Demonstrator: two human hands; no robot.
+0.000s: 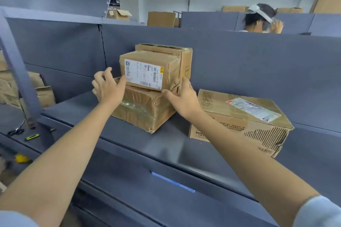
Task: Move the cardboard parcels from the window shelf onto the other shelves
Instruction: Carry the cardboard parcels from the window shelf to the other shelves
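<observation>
On the grey shelf (129, 134), both relaxed hands, left hand (108, 88) and right hand (182, 97), touch a barcode-labelled parcel (147, 72).

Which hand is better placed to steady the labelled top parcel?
Probably the right hand: its fingers reach the labelled parcel's lower right corner. The left hand only touches its left edge.
</observation>
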